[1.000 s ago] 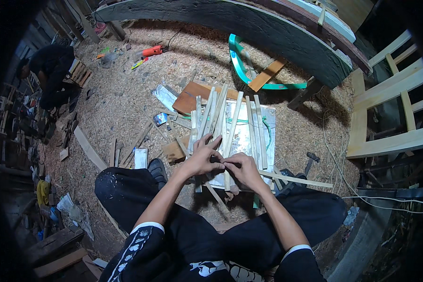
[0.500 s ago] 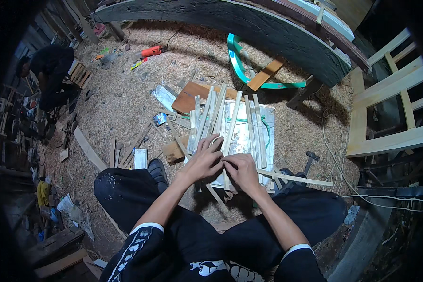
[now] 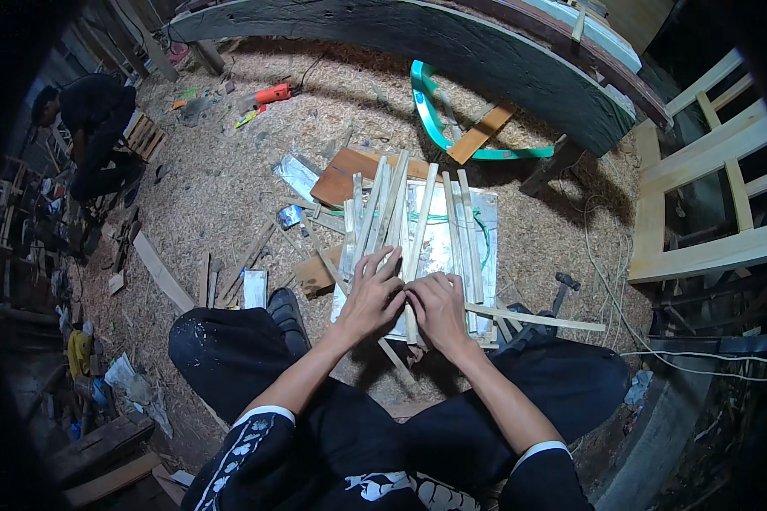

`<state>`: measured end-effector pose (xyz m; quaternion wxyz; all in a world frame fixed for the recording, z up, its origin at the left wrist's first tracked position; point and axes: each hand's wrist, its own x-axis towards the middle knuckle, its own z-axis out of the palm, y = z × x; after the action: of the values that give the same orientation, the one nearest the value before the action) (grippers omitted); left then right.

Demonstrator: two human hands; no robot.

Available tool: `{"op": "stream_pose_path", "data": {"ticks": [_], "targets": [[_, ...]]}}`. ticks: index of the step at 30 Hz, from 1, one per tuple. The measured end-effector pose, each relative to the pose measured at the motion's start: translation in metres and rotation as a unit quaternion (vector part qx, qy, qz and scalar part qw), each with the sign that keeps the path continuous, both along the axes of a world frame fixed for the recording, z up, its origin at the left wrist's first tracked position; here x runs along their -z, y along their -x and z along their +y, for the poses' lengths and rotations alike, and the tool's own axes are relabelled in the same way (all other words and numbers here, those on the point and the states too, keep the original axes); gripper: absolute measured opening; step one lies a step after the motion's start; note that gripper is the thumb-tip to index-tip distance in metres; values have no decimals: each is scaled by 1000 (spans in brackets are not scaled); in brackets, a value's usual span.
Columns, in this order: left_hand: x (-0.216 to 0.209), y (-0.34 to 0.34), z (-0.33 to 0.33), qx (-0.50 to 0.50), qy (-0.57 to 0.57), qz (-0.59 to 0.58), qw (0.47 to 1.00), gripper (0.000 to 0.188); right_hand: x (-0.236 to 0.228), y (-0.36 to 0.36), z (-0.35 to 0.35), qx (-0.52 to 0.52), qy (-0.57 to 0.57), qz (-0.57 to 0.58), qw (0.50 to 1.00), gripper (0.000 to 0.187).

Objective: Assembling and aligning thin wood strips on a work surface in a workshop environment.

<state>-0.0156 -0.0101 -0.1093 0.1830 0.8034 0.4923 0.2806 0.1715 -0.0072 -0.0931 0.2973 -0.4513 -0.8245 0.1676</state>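
My left hand [image 3: 371, 295] and my right hand [image 3: 437, 307] meet over a bundle of thin wooden strips. Their thumbs and forefingers close together above one pale wooden strip [image 3: 423, 223]; whatever they pinch is hidden between the fingertips. The left hand's other fingers rest over neighbouring strips [image 3: 379, 204]. Another narrow strip [image 3: 541, 318] runs out crosswise from beside my right hand toward my knee. Beneath the strips lies a whitish, worn board [image 3: 486, 247]. Green twine [image 3: 483, 230] loops across the board, partly under the strips.
A hammer [image 3: 562, 291] lies near my right knee. A reddish-brown board [image 3: 339, 180] and a blue can [image 3: 290, 216] lie beyond the strips. Farther off are an orange power tool [image 3: 273, 93], a long bench beam [image 3: 418, 51] and a wooden frame [image 3: 707, 204]. Another person [image 3: 100, 128] bends at far left.
The fingers of both hands have shifted slightly where they meet, and the right hand's fingers are drawn closer together. The strips stay nearly where they were.
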Motion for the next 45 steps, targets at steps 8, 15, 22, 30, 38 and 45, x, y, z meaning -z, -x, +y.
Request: {"op": "stream_pose_path", "data": {"ticks": [8, 15, 22, 30, 38, 45], "targets": [[10, -17, -18, -96, 19, -11, 995, 20, 12, 8, -7, -9, -107, -89, 990, 25], [6, -12, -13, -46, -16, 36, 998, 18, 11, 4, -8, -7, -87, -91, 992, 26], [14, -14, -16, -114, 57, -66, 990, 18, 10, 6, -9, 4, -33, -36, 999, 20], [20, -20, -19, -156, 73, -83, 982, 17, 12, 8, -12, 29, -77, -67, 994, 23], [18, -22, -18, -163, 63, -128, 976, 19, 13, 8, -10, 42, -49, -65, 996, 25], [16, -17, -13, -97, -28, -21, 995, 24, 13, 6, -10, 33, -85, -113, 989, 26]]}}
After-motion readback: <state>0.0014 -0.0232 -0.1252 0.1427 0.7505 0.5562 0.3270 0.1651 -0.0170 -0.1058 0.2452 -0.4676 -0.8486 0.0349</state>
